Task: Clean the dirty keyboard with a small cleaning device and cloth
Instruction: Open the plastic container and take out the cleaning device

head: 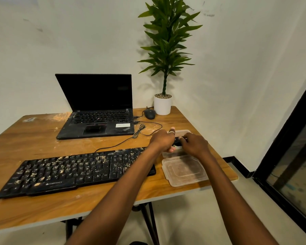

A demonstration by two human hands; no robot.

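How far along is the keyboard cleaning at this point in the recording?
Done: the clear lid is off and lies on the table beside the keyboard. In hand: the left hand and right hand hold a small black device over the open container. Left: all the cleaning. The keyboard is covered in crumbs, and no cloth shows.
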